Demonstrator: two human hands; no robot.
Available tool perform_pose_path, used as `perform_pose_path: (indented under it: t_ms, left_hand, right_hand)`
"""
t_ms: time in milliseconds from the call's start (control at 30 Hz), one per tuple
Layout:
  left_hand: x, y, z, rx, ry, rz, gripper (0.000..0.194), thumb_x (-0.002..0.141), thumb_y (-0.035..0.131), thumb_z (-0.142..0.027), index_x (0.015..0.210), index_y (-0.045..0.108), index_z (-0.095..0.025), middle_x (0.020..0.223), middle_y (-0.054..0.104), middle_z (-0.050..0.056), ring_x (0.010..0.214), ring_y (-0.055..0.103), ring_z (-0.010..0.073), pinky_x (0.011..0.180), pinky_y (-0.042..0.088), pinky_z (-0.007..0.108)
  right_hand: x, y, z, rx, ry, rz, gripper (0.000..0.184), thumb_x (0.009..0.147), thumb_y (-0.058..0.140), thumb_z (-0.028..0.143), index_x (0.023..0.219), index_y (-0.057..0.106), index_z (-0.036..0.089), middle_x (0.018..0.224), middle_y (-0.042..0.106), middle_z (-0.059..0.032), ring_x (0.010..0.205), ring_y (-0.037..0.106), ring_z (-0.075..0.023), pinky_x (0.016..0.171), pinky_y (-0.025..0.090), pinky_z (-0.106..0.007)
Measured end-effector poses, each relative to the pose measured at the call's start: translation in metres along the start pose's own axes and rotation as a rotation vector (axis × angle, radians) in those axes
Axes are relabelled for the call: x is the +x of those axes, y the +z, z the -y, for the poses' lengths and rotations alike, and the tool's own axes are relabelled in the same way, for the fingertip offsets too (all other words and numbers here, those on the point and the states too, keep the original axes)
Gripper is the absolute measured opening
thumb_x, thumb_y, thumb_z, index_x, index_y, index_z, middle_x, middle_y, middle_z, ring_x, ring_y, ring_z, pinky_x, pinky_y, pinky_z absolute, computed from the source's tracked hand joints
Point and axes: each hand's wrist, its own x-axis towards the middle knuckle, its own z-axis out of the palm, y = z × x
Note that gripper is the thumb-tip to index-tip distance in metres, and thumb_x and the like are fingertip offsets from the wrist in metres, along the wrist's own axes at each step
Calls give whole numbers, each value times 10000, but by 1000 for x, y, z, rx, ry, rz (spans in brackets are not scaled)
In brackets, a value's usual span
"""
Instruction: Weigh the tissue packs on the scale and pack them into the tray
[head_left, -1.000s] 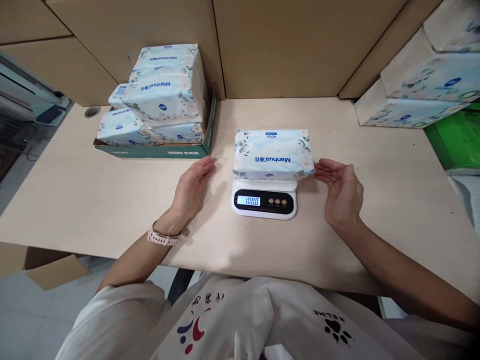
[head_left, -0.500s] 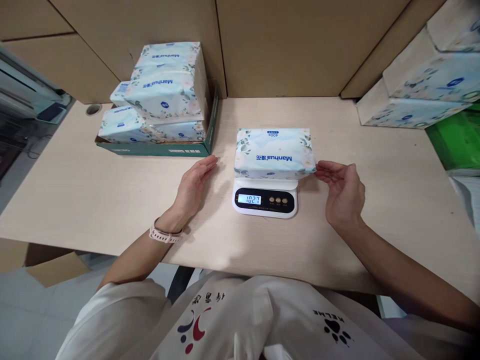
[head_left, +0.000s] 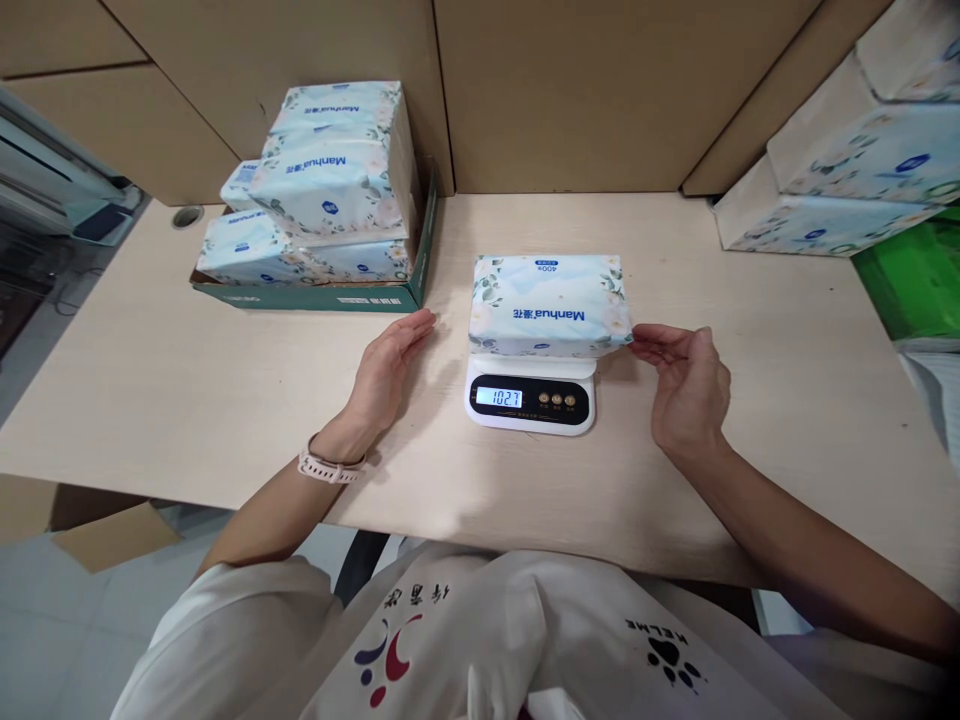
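Observation:
A pack of tissues (head_left: 547, 300), pale blue with a flower print, lies on a white digital scale (head_left: 531, 420). The lit display reads 102.7. My right hand (head_left: 686, 380) rests beside the pack's right end, fingers stretched out and their tips at or very near its lower right corner; I cannot tell if they touch. Left of the scale, apart from it, my left hand (head_left: 386, 365) rests on its edge on the table with fingers extended and nothing in it. A pink watch strap (head_left: 331, 465) circles the left wrist.
At the back left, a green shallow carton (head_left: 322, 299) holds several tissue packs (head_left: 322, 185) in a pile. More tissue packs (head_left: 832, 222) are stacked at the right, near a green bag (head_left: 915, 280). An open cardboard box (head_left: 116, 535) sits on the floor at left.

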Motion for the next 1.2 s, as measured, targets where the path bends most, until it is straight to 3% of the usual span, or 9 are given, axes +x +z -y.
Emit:
perform_pose_path:
  t_ms: [267, 533, 633, 733, 833, 1067, 1200]
  left_hand:
    - [0, 0, 0, 49, 20, 17, 422, 860, 755, -449, 1180, 802, -178, 1453, 756, 150, 1514, 614, 337, 1394, 349, 523]
    - [0, 1, 1, 21, 7, 3, 340, 847, 770, -365, 1143, 818, -204, 1412, 781, 108, 1485, 640, 320, 1405, 355, 513]
    - [-2, -1, 2, 70, 1, 56, 424, 874, 785, -439, 1234, 803, -217, 1546, 715, 107, 1584, 550, 355, 1432, 297, 551]
    - [-6, -1, -1, 173, 25, 154, 539, 929, 786, -564, 1387, 753, -282, 1723, 564, 51, 1726, 327, 356, 1466, 186, 537]
    - [-10, 4, -7, 265, 67, 225, 579, 964, 784, -580, 1480, 696, -333, 1788, 476, 17, 1773, 164, 341, 1470, 145, 492]
    - [-4, 26, -8, 350, 153, 369, 681, 947, 752, -705, 1495, 689, -305, 1820, 424, 38, 1784, 87, 337, 1465, 21, 459]
    - [-6, 33, -9, 348, 175, 420, 704, 923, 769, -714, 1483, 706, -292, 1822, 417, 42, 1784, 74, 335, 1466, 17, 440]
  right_hand:
    - [0, -2, -5, -53, -47, 22, 603, 1045, 458, 749, 896, 824, 294, 1001, 842, -114, 1019, 801, -312, 1047, 630, -573]
    - [-6, -6, -1, -97, -65, 73, 619, 1063, 428, 759, 957, 847, 316, 1089, 845, -83, 1128, 788, -322, 1143, 588, -610]
    - [-9, -6, 3, -169, -109, 117, 568, 1079, 448, 710, 1046, 852, 313, 1185, 831, -71, 1199, 766, -303, 1190, 559, -592]
    - [-13, -6, 9, -269, -176, 177, 541, 1081, 464, 681, 1218, 828, 305, 1332, 796, -75, 1325, 717, -298, 1235, 528, -584]
    - [-15, -3, 15, -319, -207, 245, 615, 1078, 429, 720, 1394, 755, 306, 1488, 731, -88, 1493, 618, -304, 1308, 461, -603]
    - [-12, 4, 12, -336, -187, 273, 679, 1012, 482, 813, 1486, 690, 374, 1660, 609, -54, 1689, 383, -331, 1432, 139, -678]
    - [-16, 13, 19, -351, -187, 377, 680, 971, 502, 869, 1442, 697, 420, 1682, 594, -13, 1679, 375, -340, 1422, 125, -696]
